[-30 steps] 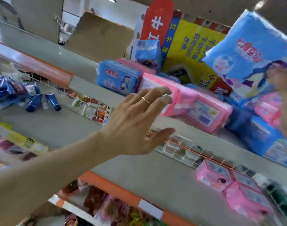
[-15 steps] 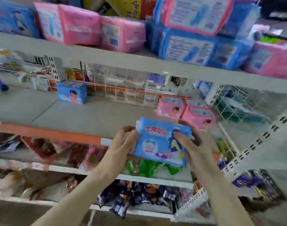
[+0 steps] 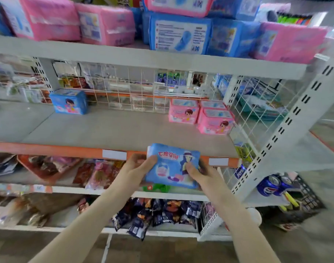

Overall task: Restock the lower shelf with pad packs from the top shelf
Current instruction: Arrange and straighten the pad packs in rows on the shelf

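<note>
I am holding the blue pad pack point(image 3: 171, 166) between both hands, my left hand point(image 3: 137, 168) gripping its left edge and my right hand point(image 3: 198, 173) its lower right corner, thumbs on its front, just before the lower shelf's orange edge point(image 3: 48, 149).

The person's left hand point(image 3: 136, 168) and right hand point(image 3: 202, 174) are bare. So are the left forearm point(image 3: 90, 221) and right forearm point(image 3: 238, 221), with uncovered skin from the wrists to the lower edge of the view. Both forearms are slim and smooth, widening slightly away from the narrow wrists. The left thumb point(image 3: 151, 161) and right thumb point(image 3: 191, 168) are short and rounded, and blur hides the nails and finer detail.
</note>
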Demonstrator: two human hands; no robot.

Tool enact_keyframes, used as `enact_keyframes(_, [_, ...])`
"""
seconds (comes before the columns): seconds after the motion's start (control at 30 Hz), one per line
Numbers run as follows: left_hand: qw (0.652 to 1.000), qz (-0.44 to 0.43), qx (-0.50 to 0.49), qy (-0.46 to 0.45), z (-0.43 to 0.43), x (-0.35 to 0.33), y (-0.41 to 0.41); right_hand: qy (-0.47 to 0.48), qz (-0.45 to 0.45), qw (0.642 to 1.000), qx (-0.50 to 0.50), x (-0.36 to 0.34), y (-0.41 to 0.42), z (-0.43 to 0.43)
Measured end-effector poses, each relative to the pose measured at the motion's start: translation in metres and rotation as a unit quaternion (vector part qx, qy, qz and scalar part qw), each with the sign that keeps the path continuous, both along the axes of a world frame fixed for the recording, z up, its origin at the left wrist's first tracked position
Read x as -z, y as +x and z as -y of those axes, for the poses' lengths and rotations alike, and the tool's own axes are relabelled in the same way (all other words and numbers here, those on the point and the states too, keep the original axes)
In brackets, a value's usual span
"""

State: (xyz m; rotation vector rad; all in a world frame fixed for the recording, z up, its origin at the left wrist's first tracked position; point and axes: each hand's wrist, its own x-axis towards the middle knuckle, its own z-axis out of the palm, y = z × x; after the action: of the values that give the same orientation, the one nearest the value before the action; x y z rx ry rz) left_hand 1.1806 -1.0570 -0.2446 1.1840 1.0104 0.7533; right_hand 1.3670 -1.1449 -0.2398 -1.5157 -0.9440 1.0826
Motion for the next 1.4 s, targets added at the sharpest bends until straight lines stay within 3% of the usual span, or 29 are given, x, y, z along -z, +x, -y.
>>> enact_keyframes(0.1, [0.992, -0.014, 0.038, 0.118, 0.000, -0.003, -0.012, 0.081, 0.042, 0.996, 0.002, 0.006, -0.013, 0.003])
enact_keyframes(0.27, [0.977, -0.080, 0.058, 0.186, -0.015, 0.008, -0.037, 0.107, 0.117, 0.987, -0.016, 0.015, -0.036, -0.019])
enact_keyframes(0.5, [0.980, -0.095, 0.025, 0.173, -0.065, 0.022, -0.090, 0.077, 0.136, 0.987, -0.044, 0.025, -0.094, -0.078])
enact_keyframes(0.73, [0.974, -0.127, -0.002, 0.187, -0.122, 0.044, -0.151, 0.128, 0.184, 0.974, 0.044, 0.050, -0.172, -0.143])
enact_keyframes(0.93, [0.979, -0.099, -0.013, 0.177, -0.158, 0.060, -0.197, 0.117, 0.175, 0.978, 0.003, 0.064, -0.217, -0.189])
enact_keyframes(1.2, [0.974, -0.112, 0.016, 0.197, -0.190, 0.060, -0.185, 0.068, 0.143, 0.987, 0.006, 0.063, -0.206, -0.214])
enact_keyframes(1.4, [0.961, -0.138, 0.014, 0.238, -0.220, 0.057, -0.144, 0.091, 0.191, 0.977, 0.024, 0.062, -0.155, -0.239])
